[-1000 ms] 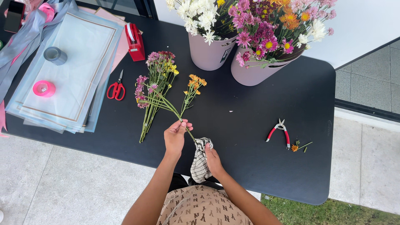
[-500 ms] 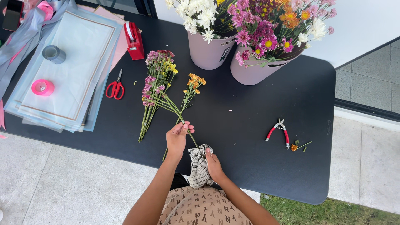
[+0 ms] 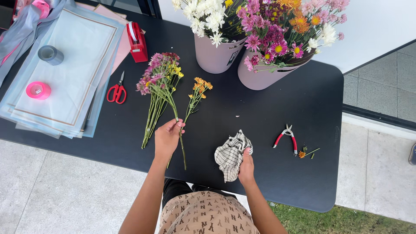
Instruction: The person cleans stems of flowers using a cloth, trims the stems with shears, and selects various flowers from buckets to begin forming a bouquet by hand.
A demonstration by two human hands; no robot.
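Within left hand grip: flower stem

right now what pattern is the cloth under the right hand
A black-and-white check; the cloth under the right hand shows best in the head view.

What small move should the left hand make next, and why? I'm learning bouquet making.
Probably lay the orange-flowered stem beside the flower bunch: the left hand pinches it apart from them, while the right hand rests on the checked cloth.

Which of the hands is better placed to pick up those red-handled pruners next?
Probably the right hand: it rests on the checked cloth, on the pruners' side. The left hand is farther off and already grips a flower stem.
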